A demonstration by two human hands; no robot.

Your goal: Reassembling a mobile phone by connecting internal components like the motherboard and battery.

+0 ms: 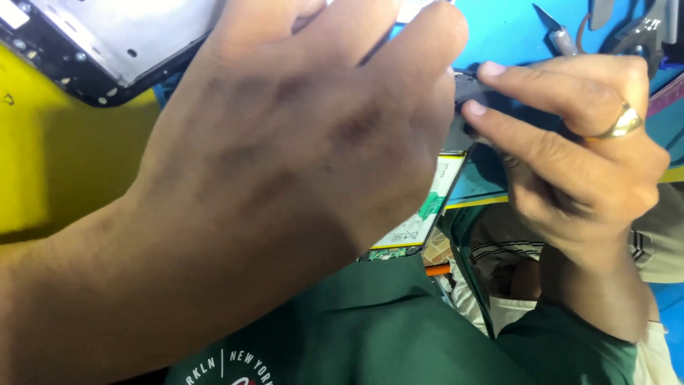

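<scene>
Dark plastic small part (467,93) pinched by right hand (577,150) fingertips at 2 o'clock; left hand (285,150) covers opened phone (420,217), apparently steadying it, grip unseen.

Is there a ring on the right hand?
Yes, a gold ring sits on a finger of the right hand, which pinches a small dark part.
</scene>
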